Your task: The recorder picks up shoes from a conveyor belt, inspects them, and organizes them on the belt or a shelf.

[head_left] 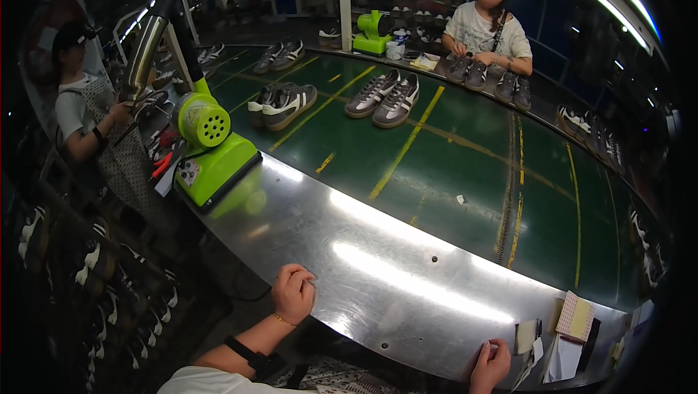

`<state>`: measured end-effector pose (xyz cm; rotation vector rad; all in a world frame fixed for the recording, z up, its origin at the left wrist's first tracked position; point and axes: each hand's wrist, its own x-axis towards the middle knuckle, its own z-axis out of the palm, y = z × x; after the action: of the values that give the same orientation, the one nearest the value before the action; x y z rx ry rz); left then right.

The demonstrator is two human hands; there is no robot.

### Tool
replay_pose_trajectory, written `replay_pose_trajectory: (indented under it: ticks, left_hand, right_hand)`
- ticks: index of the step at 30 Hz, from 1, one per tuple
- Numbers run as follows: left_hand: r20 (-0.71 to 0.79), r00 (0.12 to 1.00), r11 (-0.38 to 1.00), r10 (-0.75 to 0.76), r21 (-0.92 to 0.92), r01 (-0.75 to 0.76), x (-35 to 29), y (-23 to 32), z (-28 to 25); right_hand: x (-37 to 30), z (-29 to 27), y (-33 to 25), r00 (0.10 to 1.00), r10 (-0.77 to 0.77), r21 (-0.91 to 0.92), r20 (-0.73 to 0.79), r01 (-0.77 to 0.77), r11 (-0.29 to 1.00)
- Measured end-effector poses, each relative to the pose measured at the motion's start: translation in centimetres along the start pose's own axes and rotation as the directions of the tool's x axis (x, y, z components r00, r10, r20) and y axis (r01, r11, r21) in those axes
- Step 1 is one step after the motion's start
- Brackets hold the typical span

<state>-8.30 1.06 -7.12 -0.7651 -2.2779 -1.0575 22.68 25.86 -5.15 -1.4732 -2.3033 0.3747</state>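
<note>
My left hand (292,294) rests at the near edge of the metal worktop (363,278), its fingers curled closed. Something small and greyish may show at its fingertips, too little to name. Farther right, my right hand (491,366) lies over the same edge with fingers bent and thumb pressed to them. Whatever it holds, if anything, is hidden. Just right of it are a pale pad (526,337) and a stack of paper slips (576,317). Beyond the worktop, a pair of grey sneakers (396,101) with white stripes stands on the green conveyor belt (451,169).
A bright green blower (211,147) with a metal nozzle stands at the left end of the worktop. More sneakers (285,105) sit on the belt. Across it, a co-worker (488,30) handles shoes; another person (98,110) stands at left beside shoe racks (102,299).
</note>
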Motion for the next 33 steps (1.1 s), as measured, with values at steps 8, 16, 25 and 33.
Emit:
replay_pose_trajectory:
  ticks: [8, 16, 25, 33]
  left_hand:
    - [-0.004, 1.000, 1.000, 0.024, 0.008, -0.024, -0.1, 0.0, 0.4]
    - [-0.002, 0.998, 0.998, 0.058, 0.037, -0.058, 0.1, 0.3, 0.5]
    - [0.002, 0.997, 0.995, 0.072, 0.066, -0.072, 0.1, 0.5, 0.9]
    - [0.024, 0.995, 0.993, 0.096, 0.066, -0.098, -0.1, 0.1, 1.5]
  right_hand:
    - [0.3, 0.8, 0.4, 0.999, -0.026, 0.035, -0.025, 0.027, 0.999]
    - [0.5, 1.1, 0.4, 0.999, -0.025, 0.060, -0.020, 0.026, 0.998]
    - [0.9, 1.6, 0.7, 1.000, -0.021, 0.069, -0.013, 0.022, 0.997]
    - [1.3, 2.6, 1.3, 1.000, -0.020, 0.080, -0.012, 0.021, 0.997]
